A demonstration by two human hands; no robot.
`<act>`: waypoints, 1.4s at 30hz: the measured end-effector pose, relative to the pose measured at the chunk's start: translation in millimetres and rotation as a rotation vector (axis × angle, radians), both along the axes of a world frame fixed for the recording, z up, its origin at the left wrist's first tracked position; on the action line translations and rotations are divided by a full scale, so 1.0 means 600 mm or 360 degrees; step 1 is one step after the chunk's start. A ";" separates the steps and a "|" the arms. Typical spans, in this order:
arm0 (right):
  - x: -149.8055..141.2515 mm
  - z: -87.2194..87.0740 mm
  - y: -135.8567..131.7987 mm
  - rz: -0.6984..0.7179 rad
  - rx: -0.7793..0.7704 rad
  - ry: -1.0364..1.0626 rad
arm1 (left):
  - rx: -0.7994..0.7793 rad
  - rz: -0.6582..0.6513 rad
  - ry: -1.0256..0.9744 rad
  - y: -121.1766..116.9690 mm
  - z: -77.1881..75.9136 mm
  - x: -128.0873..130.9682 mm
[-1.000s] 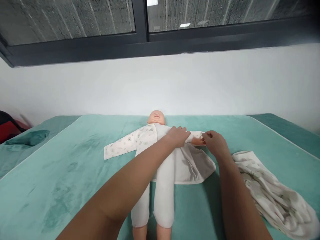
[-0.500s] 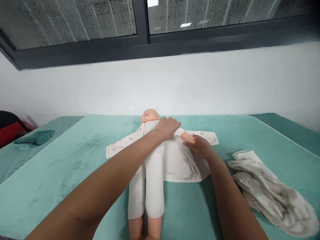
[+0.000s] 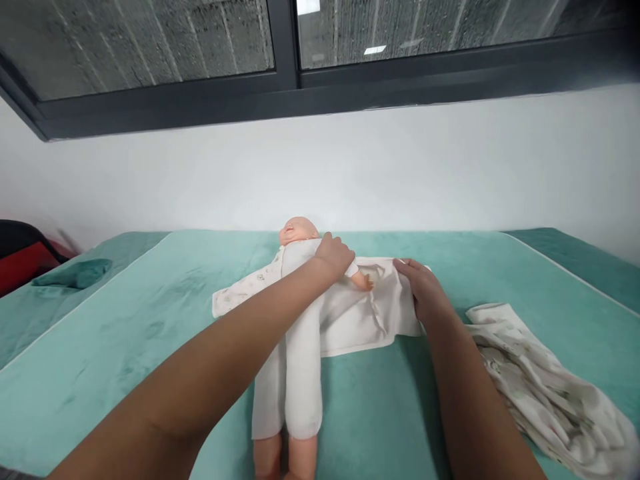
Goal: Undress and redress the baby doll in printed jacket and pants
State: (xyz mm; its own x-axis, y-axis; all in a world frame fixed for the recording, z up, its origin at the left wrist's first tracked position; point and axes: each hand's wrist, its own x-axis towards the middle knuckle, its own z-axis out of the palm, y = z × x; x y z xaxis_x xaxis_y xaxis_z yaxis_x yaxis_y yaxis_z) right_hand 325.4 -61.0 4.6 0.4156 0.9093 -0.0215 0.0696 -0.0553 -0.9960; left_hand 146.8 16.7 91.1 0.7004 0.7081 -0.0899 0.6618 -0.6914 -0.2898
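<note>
A baby doll [image 3: 303,373] in white clothing lies on its back, its head toward the wall. My left hand [image 3: 336,256] is closed around the doll's upper arm by the shoulder; the doll's small hand [image 3: 363,281] sticks out beyond it. Spread beneath and beside the doll is a white baby shirt [image 3: 350,327], its printed sleeve [image 3: 247,285] stretched out on the left. Its upper right part is pinched between thumb and fingers of my right hand [image 3: 420,285], which lifts the cloth slightly. Some of the right fingers are hidden behind the fabric.
A crumpled white printed cloth [image 3: 555,393] lies at the right, close to my right forearm. Everything rests on a green padded surface [image 3: 135,360] against a white wall [image 3: 350,177]. A red and black item [image 3: 27,260] stands at the far left.
My right hand has left the doll's hand, shifted right and taken hold of the shirt, whose right part is now raised and folded. My left hand stays on the doll's arm.
</note>
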 end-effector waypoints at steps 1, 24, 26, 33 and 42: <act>-0.007 0.009 -0.005 0.0040 0.0067 0.0202 | 0.0001 0.0030 -0.0046 -0.001 -0.007 0.005; -0.147 0.065 -0.059 0.1204 0.0587 0.0286 | -0.0291 -0.0232 -0.1038 0.012 0.010 -0.125; -0.156 0.062 -0.062 0.1257 0.0647 0.0202 | -0.0221 -0.0091 -0.1082 0.005 0.005 -0.139; -0.167 0.070 -0.073 0.1537 0.0559 0.0012 | 0.0000 0.0283 -0.1461 -0.003 -0.025 -0.181; -0.166 0.067 -0.071 0.1244 0.0369 -0.0200 | -0.0210 0.0649 -0.1665 -0.129 -0.065 -0.215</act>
State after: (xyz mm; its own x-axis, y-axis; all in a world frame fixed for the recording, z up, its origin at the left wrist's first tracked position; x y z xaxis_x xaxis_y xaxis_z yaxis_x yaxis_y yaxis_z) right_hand 226.1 -103.7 44.8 -0.3524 0.9127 0.2068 0.1144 0.2614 -0.9584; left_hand 18.1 -60.8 52.0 0.1941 0.9294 0.3140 0.7198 -0.3524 0.5981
